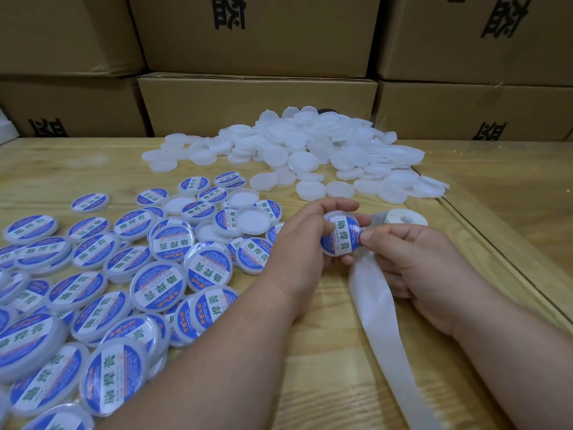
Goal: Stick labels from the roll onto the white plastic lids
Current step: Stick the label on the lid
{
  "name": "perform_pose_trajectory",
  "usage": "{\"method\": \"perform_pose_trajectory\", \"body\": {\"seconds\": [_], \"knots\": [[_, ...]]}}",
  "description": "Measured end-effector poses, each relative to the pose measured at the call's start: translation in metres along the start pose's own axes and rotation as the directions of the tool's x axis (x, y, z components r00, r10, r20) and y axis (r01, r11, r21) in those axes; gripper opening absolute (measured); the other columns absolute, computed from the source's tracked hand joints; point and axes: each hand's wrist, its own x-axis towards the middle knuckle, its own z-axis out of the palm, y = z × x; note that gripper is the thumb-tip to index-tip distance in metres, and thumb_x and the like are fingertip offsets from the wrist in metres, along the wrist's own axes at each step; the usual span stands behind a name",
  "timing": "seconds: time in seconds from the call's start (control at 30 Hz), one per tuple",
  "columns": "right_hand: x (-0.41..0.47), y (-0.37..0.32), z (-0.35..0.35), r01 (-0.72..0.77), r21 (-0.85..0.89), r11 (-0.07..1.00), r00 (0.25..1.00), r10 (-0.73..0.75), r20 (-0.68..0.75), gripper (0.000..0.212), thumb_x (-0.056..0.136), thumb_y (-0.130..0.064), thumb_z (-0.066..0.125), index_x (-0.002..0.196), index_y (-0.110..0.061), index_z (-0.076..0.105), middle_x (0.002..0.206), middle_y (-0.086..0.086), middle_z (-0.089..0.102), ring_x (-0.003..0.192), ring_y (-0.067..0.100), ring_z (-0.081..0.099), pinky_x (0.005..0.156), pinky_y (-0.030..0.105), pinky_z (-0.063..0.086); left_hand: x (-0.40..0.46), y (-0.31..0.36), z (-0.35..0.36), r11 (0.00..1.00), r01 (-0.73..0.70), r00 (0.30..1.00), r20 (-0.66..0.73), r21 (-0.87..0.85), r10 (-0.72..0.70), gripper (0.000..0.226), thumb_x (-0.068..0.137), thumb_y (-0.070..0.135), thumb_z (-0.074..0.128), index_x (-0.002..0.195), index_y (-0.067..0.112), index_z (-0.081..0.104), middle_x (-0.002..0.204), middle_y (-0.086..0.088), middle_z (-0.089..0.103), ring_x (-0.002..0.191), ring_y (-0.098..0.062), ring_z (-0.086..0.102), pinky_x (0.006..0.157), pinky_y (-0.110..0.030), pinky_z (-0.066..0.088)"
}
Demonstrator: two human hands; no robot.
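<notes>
One white lid [340, 233] is held above the table's near centre — left hand [305, 243] curled round its rim, right hand [412, 262] pinching the blue label's [342, 235] right edge. Advice: press outward from centre — avoid trapped bubbles.

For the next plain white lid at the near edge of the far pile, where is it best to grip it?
Likely the rim of the plain lid, pinched across opposite edges from above. It lies flat and alone on the table, so no face offers purchase, and rim contact leaves the top free for a label.
</notes>
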Motion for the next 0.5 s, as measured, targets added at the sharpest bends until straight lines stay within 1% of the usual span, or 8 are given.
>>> {"method": "perform_pose_trajectory", "body": {"seconds": [0.07, 0.17, 0.2, 0.3, 0.4, 0.5], "knots": [[0.0003, 0.0006, -0.0001, 0.004, 0.009, 1.000, 1.000, -0.004, 0.003, 0.021, 0.094, -0.018, 0.065, 0.078, -0.013, 0.077, 0.051, -0.004, 0.027, 0.042, 0.010, 0.022, 0.036, 0.020, 0.021, 0.0002, -0.0003, -0.0001, 1.000, 0.004, 1.000, -0.016, 0.007, -0.004, 0.040, 0.070, 0.013, 0.041, 0.100, 0.014, 0.067, 0.099, -0.012, 0.077, 0.078, -0.021, 0.069, 0.056, -0.030, 0.050], [0.0002, 0.0002, 0.0001, 0.005, 0.014, 1.000, 1.000, -0.005, 0.007, 0.027, 0.095, -0.018, 0.064, 0.072, -0.020, 0.078, 0.050, -0.004, 0.027, 0.042, 0.010, 0.022, 0.036, 0.019, 0.020, 0.0005, -0.0004, -0.0002, 1.000, 0.002, 0.999, -0.036, 0.017, -0.002, 0.039, 0.079, 0.002, 0.039, 0.100, 0.016, 0.068, 0.101, -0.013, 0.077, 0.081, -0.022, 0.069, 0.056, -0.030, 0.050], [0.0000, -0.0002, 0.0003, 0.005, 0.015, 1.000, 1.000, -0.005, 0.009, 0.028, 0.095, -0.018, 0.064, 0.072, -0.021, 0.078, 0.050, -0.005, 0.027, 0.042, 0.010, 0.021, 0.037, 0.019, 0.020, 0.0004, -0.0004, 0.0001, 1.000, 0.001, 0.999, -0.042, 0.023, 0.000, 0.039, 0.077, 0.001, 0.040, 0.100, 0.017, 0.068, 0.101, -0.013, 0.077, 0.081, -0.022, 0.069, 0.056, -0.029, 0.050], [-0.0004, -0.0003, 0.0009, 0.012, 0.008, 1.000, 1.000, -0.012, 0.018, 0.026, 0.095, -0.020, 0.064, 0.073, -0.022, 0.079, 0.052, -0.004, 0.026, 0.045, 0.011, 0.020, 0.038, 0.020, 0.019, -0.0012, -0.0007, 0.0015, 0.996, -0.013, 0.998, -0.065, 0.085, 0.019, 0.044, 0.066, 0.007, 0.044, 0.101, 0.020, 0.067, 0.099, -0.005, 0.078, 0.082, -0.016, 0.070, 0.058, -0.028, 0.051], [-0.0007, -0.0001, 0.0008, 0.016, 0.012, 1.000, 1.000, -0.016, 0.012, 0.025, 0.095, -0.018, 0.062, 0.079, -0.022, 0.080, 0.051, -0.005, 0.026, 0.044, 0.010, 0.020, 0.038, 0.021, 0.019, -0.0034, -0.0022, 0.0023, 0.978, -0.060, 0.993, -0.086, 0.198, 0.079, 0.042, 0.068, 0.010, 0.050, 0.104, 0.026, 0.066, 0.099, 0.006, 0.078, 0.088, -0.010, 0.072, 0.060, -0.023, 0.053], [-0.0011, -0.0002, 0.0005, 0.019, 0.017, 1.000, 1.000, -0.019, 0.013, 0.027, 0.097, -0.016, 0.059, 0.084, -0.022, 0.082, 0.050, -0.006, 0.025, 0.043, 0.009, 0.021, 0.038, 0.019, 0.020, -0.0040, -0.0039, 0.0022, 0.966, -0.089, 0.988, -0.104, 0.245, 0.117, 0.040, 0.070, 0.011, 0.056, 0.104, 0.029, 0.066, 0.099, 0.009, 0.078, 0.089, -0.008, 0.072, 0.062, -0.022, 0.054]]}}
